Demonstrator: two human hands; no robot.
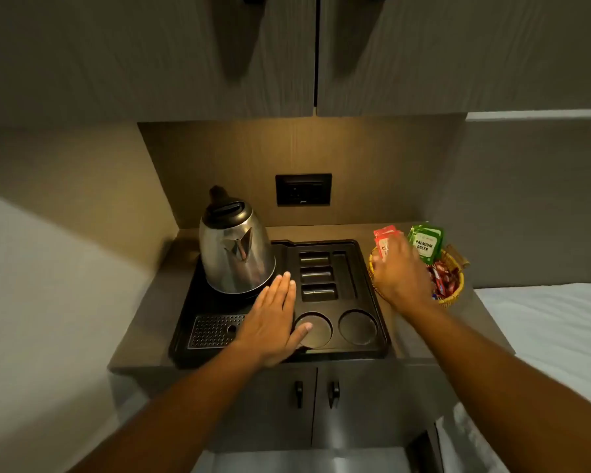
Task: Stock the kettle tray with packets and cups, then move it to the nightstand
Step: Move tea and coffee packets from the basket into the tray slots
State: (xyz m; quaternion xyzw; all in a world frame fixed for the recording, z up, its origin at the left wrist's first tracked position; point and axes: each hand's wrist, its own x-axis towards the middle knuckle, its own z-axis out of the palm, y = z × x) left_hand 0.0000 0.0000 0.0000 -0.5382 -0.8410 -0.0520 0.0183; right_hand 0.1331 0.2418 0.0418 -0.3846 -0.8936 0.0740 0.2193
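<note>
While the left hand [273, 319] lies flat and open on the tray [372, 285], fingers spread beside the kettle [236, 254], the right hand [398, 271] reaches into the basket [456, 295] at the red packets [384, 238]. Whether its grip is closed on a packet cannot be told; the fingers are blurred and hidden by the back of the hand.

Head view, step in hand: drawing packets for the tray slots. Recommended practice: pinch one packet by its top edge, lift it clear of the green packets [425, 245] beside it, and lay it lengthwise in a slot. The left hand should go on bracing the tray so it does not slide on the surface [420, 339].

Count, head view: one tray, on the surface under the cabinets; one kettle, on the tray's rear left; three short slots and one long slot, all empty; two round cup wells, both empty; one basket, just right of the tray. Packets: at least two red, at least two green, plus a heap of small red sachets, number not determinable. No cups in view.
</note>
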